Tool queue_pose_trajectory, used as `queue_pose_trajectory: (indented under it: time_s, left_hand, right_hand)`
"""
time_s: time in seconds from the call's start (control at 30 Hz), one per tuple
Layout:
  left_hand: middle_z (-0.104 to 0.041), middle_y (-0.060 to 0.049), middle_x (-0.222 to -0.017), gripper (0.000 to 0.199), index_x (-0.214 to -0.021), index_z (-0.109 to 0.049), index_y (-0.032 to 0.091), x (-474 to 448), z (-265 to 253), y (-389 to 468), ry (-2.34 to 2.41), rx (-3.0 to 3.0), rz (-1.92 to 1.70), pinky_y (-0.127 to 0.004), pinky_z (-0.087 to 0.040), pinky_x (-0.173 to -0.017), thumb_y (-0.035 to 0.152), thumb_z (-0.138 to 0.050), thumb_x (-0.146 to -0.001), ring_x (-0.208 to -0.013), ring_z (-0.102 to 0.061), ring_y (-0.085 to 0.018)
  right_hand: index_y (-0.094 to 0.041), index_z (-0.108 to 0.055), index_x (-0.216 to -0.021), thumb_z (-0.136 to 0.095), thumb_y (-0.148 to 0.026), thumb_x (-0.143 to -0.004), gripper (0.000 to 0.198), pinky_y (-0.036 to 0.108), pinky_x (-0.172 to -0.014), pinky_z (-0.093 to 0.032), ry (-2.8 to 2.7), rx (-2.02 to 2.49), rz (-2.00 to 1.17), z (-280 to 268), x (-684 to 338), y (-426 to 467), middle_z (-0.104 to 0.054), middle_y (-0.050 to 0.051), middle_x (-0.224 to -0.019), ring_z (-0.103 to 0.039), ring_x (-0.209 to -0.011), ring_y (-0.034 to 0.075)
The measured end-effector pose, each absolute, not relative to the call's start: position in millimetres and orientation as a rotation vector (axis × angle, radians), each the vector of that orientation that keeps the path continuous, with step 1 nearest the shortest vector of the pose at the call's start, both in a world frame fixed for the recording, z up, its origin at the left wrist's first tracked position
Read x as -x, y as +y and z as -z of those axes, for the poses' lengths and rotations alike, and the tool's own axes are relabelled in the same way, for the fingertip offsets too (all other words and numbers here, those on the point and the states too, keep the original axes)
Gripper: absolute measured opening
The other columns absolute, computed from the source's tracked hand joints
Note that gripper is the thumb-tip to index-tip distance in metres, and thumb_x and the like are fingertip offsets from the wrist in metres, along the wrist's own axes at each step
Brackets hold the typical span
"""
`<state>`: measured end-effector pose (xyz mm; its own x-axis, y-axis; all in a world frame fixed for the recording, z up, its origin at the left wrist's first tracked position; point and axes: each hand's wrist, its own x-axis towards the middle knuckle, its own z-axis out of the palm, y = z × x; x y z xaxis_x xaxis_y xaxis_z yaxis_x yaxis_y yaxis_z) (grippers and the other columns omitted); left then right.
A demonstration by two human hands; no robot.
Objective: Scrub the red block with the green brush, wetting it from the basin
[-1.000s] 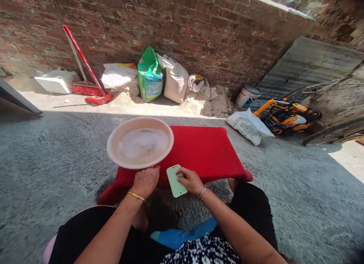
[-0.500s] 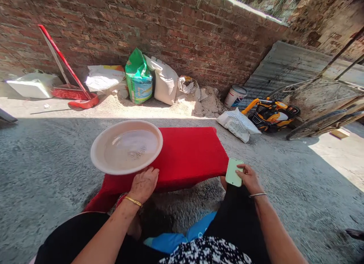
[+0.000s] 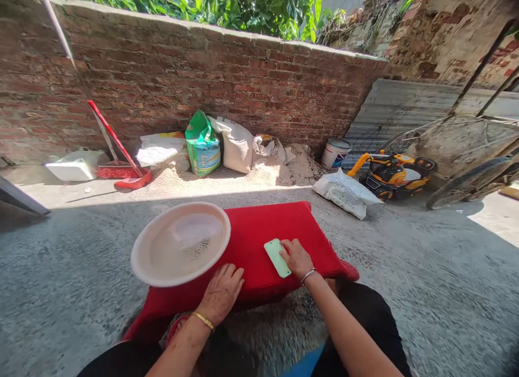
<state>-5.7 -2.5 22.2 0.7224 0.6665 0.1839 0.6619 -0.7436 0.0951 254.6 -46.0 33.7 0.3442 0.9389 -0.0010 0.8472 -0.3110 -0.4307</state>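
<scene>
My left hand (image 3: pixel 223 293) rests palm down on the near edge of a red cloth (image 3: pixel 267 225) that covers a low bench or table. Its fingers lie stretched out just below the wide pale basin (image 3: pixel 141 271), which has clear water and a dark patterned patch in it. My right hand (image 3: pixel 297 258) grips the right side of a flat mint-green phone (image 3: pixel 278 258) between thumb and fingers. The phone is over the front middle of the cloth, tilted. Whether it touches the cloth I cannot tell.
Beyond the bench, a red broom and dustpan (image 3: pixel 135 183), a green sack (image 3: pixel 204 150) and a beige sack (image 3: pixel 237 147) stand by the brick wall (image 3: pixel 162 85). A white bag (image 3: pixel 344 193) and a yellow-black toy excavator (image 3: pixel 395 174) are at the right.
My right hand has carried the phone leftward from beside the bench's right end to above the red cloth. My left hand's fingers have spread flatter on the edge. The camera view has tipped up.
</scene>
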Motion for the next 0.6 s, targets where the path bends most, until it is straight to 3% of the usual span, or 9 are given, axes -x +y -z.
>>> queue_pose_trajectory:
  time_s: [0.17, 0.3, 0.4, 0.47, 0.6]
  left_hand:
    - [-0.055, -0.012, -0.126, 0.038, -0.125, -0.053, 0.022, -8.0, -21.9, -7.2, 1.174, -2.925, -0.545, -0.045, -0.046, -0.096, 0.024, -0.049, -0.087, -0.120, -0.050, -0.028]
    - [-0.034, -0.013, -0.147, 0.061, -0.143, -0.027, 0.026, -11.4, -34.0, -11.3, 1.227, -2.909, -1.052, -0.050, -0.035, -0.106, 0.027, -0.051, -0.087, -0.139, -0.026, -0.031]
    - [-0.025, -0.012, -0.152, 0.073, -0.146, -0.014, 0.032, -10.3, -50.3, -12.5, 1.209, -2.919, -1.246, -0.052, -0.031, -0.109, 0.027, -0.054, -0.086, -0.141, -0.020, -0.032]
    - [-0.022, -0.014, -0.152, 0.071, -0.147, -0.016, 0.028, -11.0, -59.5, -11.6, 1.323, -2.880, -1.246, -0.054, -0.029, -0.110, 0.031, -0.054, -0.087, -0.142, -0.016, -0.034]
    - [-0.029, -0.014, -0.150, 0.056, -0.141, -0.037, 0.022, -18.0, -61.4, -11.1, 1.389, -2.892, -1.000, -0.052, -0.022, -0.113, 0.038, -0.050, -0.088, -0.142, -0.014, -0.033]
  right_hand:
    - [-0.024, -0.061, -0.117, -0.054, -0.053, -0.083, 0.045, 0.035, -0.082, -0.041, -1.672, 2.285, -0.029, -32.0, -220.8, -64.8, -0.055, 0.014, -0.110, -0.055, -0.098, 0.027]
    - [-0.027, -0.063, -0.111, -0.060, -0.045, -0.081, 0.036, 0.038, -0.084, -0.041, -1.637, 2.307, 0.061, -23.3, -203.7, -64.0, -0.051, 0.014, -0.121, -0.053, -0.103, 0.029]
    - [-0.028, -0.063, -0.110, -0.057, -0.038, -0.084, 0.029, 0.035, -0.084, -0.040, -1.635, 2.304, -0.005, -22.7, -203.8, -61.0, -0.054, 0.011, -0.114, -0.054, -0.099, 0.025]
    - [-0.028, -0.063, -0.111, -0.056, -0.037, -0.084, 0.029, 0.034, -0.083, -0.039, -1.655, 2.300, -0.048, -24.2, -207.2, -61.0, -0.056, 0.010, -0.108, -0.054, -0.095, 0.024]
    - [-0.029, -0.063, -0.112, -0.057, -0.038, -0.084, 0.030, 0.033, -0.084, -0.038, -1.717, 2.273, -0.043, -25.3, -227.3, -66.0, -0.055, 0.009, -0.108, -0.052, -0.095, 0.023]
